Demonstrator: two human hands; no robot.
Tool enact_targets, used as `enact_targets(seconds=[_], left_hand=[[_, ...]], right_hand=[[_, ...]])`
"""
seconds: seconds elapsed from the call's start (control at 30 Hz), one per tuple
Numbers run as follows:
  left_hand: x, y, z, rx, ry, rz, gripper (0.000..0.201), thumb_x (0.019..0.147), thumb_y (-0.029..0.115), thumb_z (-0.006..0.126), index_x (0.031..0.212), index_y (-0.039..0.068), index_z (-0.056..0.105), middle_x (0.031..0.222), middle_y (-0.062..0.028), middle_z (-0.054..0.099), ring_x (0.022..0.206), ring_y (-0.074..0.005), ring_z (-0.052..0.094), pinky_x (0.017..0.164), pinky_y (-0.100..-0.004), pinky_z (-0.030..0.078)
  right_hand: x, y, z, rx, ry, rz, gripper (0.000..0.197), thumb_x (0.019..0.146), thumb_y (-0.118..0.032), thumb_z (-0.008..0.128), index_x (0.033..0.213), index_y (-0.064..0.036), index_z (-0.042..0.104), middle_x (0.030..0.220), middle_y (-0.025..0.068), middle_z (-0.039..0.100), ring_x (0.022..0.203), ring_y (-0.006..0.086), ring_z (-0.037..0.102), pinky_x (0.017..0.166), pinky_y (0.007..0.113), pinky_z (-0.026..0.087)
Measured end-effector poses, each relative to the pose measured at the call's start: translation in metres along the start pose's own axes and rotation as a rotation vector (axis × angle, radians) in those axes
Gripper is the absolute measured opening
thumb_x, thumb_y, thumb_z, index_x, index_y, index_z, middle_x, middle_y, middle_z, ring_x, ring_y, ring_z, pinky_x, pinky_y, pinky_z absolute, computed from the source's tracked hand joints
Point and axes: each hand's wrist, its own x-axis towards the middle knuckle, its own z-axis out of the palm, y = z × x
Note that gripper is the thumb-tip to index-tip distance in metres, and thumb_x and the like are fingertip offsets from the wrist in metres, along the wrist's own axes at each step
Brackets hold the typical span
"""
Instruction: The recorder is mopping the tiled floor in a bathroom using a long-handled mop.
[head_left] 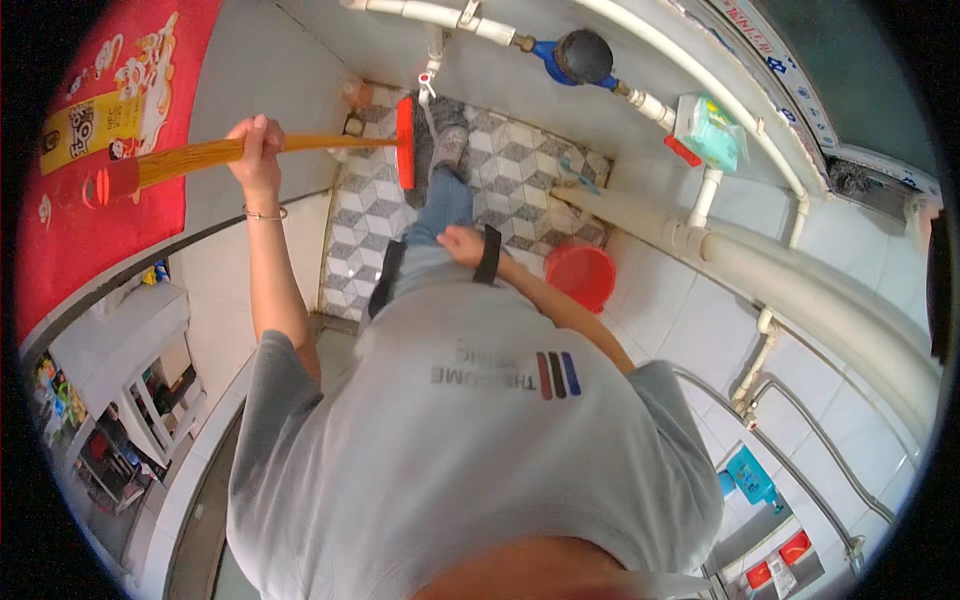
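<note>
My left hand is wrapped round the yellow-brown pole of a long-handled mop. The pole has a red cap at its near end, at the left. Its red crossbar head is down by the floor, with dark grey shaggy material beside it that looks like its strands. My right hand rests against my jeans with its fingers curled in and nothing seen in them. A black band crosses that wrist. My shoe stands at the dark grey material.
Grey-and-white patterned tiles cover the floor. A red bucket stands to the right, near a thick white pipe. A blue water meter and a white tap are on the far wall. At left hangs a red cloth.
</note>
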Motion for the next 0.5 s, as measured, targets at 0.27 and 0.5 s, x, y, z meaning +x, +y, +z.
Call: enact_targets(seconds=[0.27,0.5], left_hand=[[-0.016,-0.004,-0.001,0.004,-0.013,-0.006,0.031,0.081,0.008,0.051,0.055,0.007,0.035,0.049,-0.0004,0.035,0.045,-0.0097,0.031,0.043,-0.0254,0.024],[-0.020,-0.006,-0.004,0.039,-0.028,-0.022,0.033,0.082,0.009,0.052,0.053,0.008,0.035,0.050,-0.0001,0.036,0.045,-0.0091,0.032,0.042,-0.0240,0.024]], right_hand=[[-0.024,-0.034,0.012,0.013,0.012,0.078,0.029,0.083,-0.029,0.050,0.072,-0.0027,0.048,0.070,0.0204,0.053,0.067,0.0399,0.051,0.057,0.045,0.038],[-0.028,-0.033,0.028,0.110,0.011,0.040,0.026,0.085,-0.027,0.048,0.074,-0.0036,0.048,0.070,0.0182,0.051,0.069,0.0372,0.050,0.060,0.041,0.039]])
